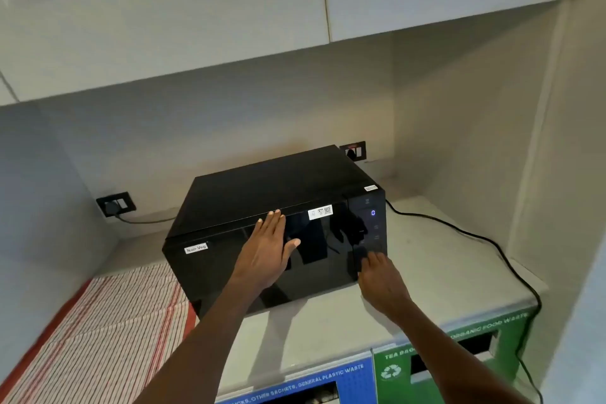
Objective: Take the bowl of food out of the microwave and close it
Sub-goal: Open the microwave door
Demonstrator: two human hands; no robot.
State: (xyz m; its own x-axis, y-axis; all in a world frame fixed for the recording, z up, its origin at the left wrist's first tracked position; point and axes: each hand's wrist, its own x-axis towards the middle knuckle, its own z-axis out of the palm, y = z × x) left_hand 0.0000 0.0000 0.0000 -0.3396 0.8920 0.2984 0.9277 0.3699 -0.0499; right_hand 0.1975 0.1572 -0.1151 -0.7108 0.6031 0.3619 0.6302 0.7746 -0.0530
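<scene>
A black microwave stands on the grey counter in an alcove. Its glossy door is closed, so no bowl shows. My left hand lies flat against the door's upper middle, fingers spread and holding nothing. My right hand reaches the lower part of the control panel at the microwave's right side, fingertips touching near a dark button. The display shows a blue 0. A white "Non-Veg" label is stuck on the door's upper left.
A red-striped white cloth covers the counter to the left. A black power cord runs along the right side of the counter. Wall sockets sit behind. Blue and green waste bin fronts are below the counter edge. Cabinets hang overhead.
</scene>
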